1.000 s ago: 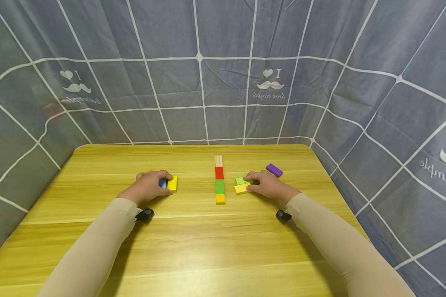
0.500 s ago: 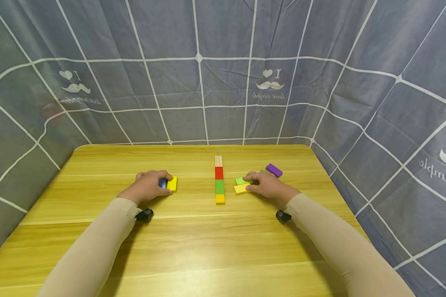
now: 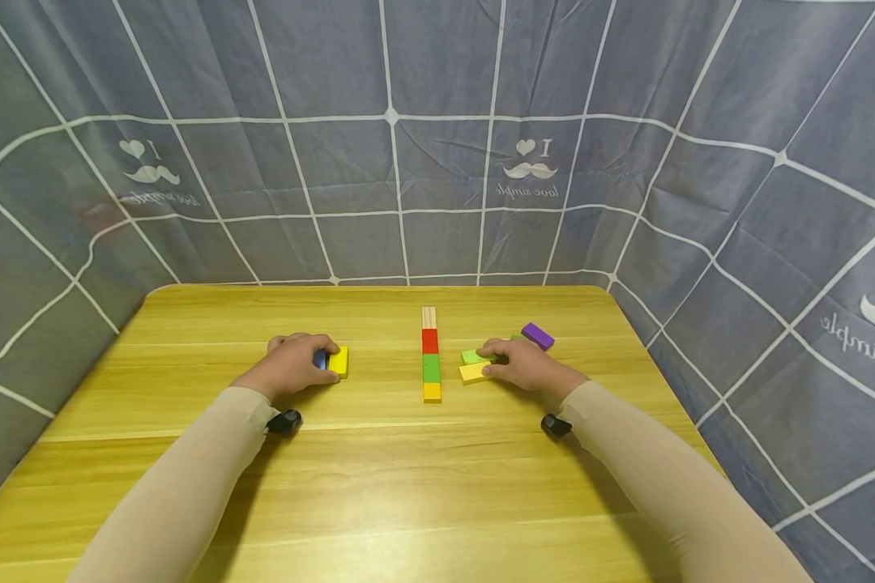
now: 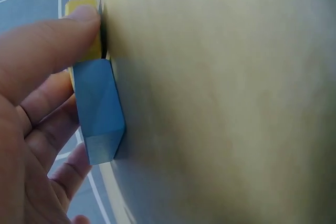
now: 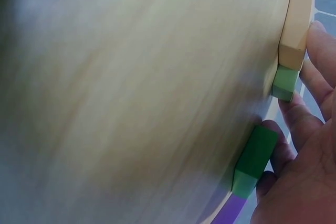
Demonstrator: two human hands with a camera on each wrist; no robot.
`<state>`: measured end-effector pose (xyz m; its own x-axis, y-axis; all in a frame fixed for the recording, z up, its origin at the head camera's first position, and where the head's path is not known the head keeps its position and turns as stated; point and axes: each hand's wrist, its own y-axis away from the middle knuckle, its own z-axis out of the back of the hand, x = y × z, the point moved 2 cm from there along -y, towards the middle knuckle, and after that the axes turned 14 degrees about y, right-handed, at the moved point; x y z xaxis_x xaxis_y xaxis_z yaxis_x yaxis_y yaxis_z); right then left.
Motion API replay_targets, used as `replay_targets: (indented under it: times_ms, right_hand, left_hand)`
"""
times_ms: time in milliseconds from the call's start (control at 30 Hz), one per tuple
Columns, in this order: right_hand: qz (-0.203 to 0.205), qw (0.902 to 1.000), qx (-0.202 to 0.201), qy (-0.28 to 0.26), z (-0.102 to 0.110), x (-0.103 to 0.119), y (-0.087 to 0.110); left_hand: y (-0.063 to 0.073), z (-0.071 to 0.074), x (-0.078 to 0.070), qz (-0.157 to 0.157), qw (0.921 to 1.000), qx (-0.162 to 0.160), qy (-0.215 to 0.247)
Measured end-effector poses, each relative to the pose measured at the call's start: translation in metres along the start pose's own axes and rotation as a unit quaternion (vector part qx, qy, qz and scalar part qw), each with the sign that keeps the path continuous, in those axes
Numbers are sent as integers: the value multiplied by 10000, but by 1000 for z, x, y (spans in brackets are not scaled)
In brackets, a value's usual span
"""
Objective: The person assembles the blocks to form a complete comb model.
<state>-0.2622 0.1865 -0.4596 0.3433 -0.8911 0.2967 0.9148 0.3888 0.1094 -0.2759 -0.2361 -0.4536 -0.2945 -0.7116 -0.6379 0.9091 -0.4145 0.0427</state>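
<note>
My left hand [image 3: 292, 362] pinches a yellow block [image 3: 339, 362] between thumb and index finger, on the left of the table. Right behind it, under the palm, is a blue block [image 4: 100, 108], mostly hidden from the head view. My right hand [image 3: 523, 362] rests relaxed over several blocks. Its index fingertip is on a light green block [image 3: 474, 356]; its thumb touches the end of a pale yellow block [image 3: 474, 372]. A dark green block [image 5: 256, 153] lies under the right fingers, close to a purple block [image 3: 537, 336].
Between the hands a straight row of blocks runs away from me: plain wood [image 3: 428, 317], red [image 3: 429, 341], green [image 3: 432, 368] and orange-yellow [image 3: 432, 393]. The wooden table [image 3: 423, 486] ends at a grey checked curtain [image 3: 437, 162] behind and at the sides.
</note>
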Motion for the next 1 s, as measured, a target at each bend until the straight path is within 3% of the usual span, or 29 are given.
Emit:
replay_targets:
  times_ms: [300,667,1000]
  right_hand:
    - [-6,10000,-16,-49,1,2,2]
    - [-12,10000,16,40,1,1,1]
    - [5,10000,64,-39,1,1,2]
  left_hand:
    - [1,-1,-4,-244,9993,-206,210]
    - [9,-5,-30,-692,9970,-186,289]
    - [23,-21,-54,-938,9941,197,503]
